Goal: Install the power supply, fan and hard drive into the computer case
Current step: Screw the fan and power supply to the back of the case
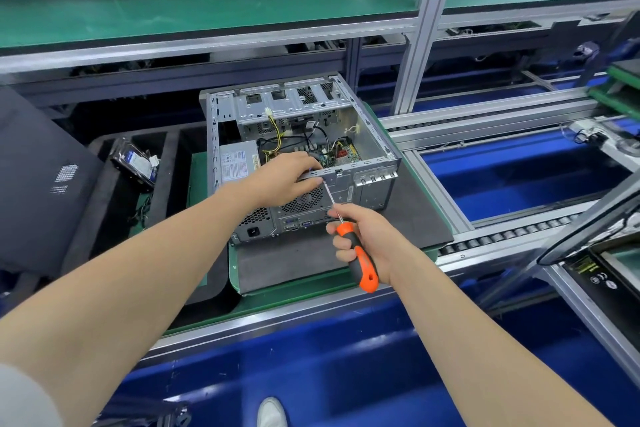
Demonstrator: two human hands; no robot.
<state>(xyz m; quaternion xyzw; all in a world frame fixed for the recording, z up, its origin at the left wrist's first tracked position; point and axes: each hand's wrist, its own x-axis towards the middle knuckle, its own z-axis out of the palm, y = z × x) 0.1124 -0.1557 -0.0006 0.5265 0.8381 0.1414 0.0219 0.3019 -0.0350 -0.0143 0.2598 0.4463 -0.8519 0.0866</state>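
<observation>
Screwdriver (361, 262) is gripped in the right hand (369, 239), its tip on the rear panel of the case (367, 135) at mid-frame. The left hand (289, 177) curls over the rim, likely steadying it. Inside sits the power supply (239, 163); the hard drive (135, 161) lies at frame left.

Inside case (367, 135): power supply (237, 163); left of case: hard drive (135, 161)
</observation>
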